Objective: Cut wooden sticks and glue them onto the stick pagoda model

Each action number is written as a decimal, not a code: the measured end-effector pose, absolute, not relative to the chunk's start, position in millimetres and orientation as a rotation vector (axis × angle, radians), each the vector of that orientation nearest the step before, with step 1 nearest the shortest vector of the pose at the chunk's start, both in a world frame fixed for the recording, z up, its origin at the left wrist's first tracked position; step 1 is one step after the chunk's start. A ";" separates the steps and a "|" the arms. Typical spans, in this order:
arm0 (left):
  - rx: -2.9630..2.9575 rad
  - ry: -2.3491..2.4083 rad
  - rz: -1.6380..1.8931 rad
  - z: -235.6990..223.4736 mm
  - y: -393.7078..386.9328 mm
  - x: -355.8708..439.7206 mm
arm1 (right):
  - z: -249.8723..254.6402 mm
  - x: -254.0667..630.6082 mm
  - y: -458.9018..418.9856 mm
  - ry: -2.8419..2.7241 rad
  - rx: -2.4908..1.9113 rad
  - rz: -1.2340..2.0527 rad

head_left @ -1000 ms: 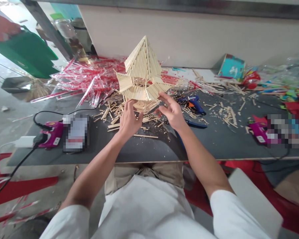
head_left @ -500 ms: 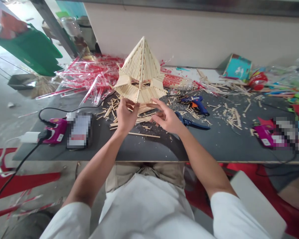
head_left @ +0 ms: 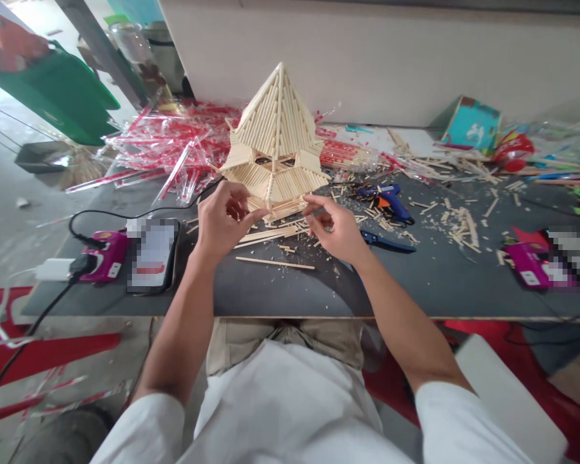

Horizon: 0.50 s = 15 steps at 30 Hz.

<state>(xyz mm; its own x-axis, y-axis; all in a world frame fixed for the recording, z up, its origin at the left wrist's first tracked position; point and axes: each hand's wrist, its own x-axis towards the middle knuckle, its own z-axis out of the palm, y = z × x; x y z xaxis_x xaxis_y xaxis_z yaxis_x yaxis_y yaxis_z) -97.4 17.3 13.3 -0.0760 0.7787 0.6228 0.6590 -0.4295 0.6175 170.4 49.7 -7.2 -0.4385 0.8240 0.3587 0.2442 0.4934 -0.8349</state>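
Note:
A pagoda-like model house point(head_left: 280, 122) built of thin wooden sticks stands on the dark table, with a tall pointed roof over a flared lower roof. My left hand point(head_left: 225, 216) is at its front left, thumb stretched toward the front corner and fingers curved apart from it. My right hand point(head_left: 336, 225) is at the front right, its index fingertip at the lower edge of the model and its thumb apart below. I see nothing held in either hand. Loose wooden sticks point(head_left: 265, 238) lie under and before the model.
A blue glue gun point(head_left: 389, 200) and dark-handled cutters point(head_left: 389, 241) lie to the right among stick scraps point(head_left: 464, 229). Red-and-clear plastic wrappers point(head_left: 174, 145) heap behind left. A phone point(head_left: 153, 254) and a purple power strip point(head_left: 107, 256) with cables are at left.
My left hand has moved left and its thumb and fingers have spread away from the front corner. My right hand has shifted slightly right. The view has moved a little.

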 end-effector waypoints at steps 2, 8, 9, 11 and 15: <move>2.057 1.532 1.530 13.7 17.4 -96.9 | -10.1 169.8 50.1 -1.926 -0.892 0.920; 2.083 1.588 1.572 3.4 24.9 -92.4 | 7.8 169.5 50.1 -1.802 -0.895 0.912; 2.093 1.601 1.586 1.9 25.8 -91.5 | 16.9 168.9 50.0 -1.844 -0.884 0.883; 2.111 1.603 1.595 0.6 26.4 -89.6 | 36.9 165.7 51.1 -2.011 -0.838 0.814; 2.111 1.603 1.557 1.8 24.3 -85.8 | 64.5 151.5 61.4 -2.250 -0.707 0.802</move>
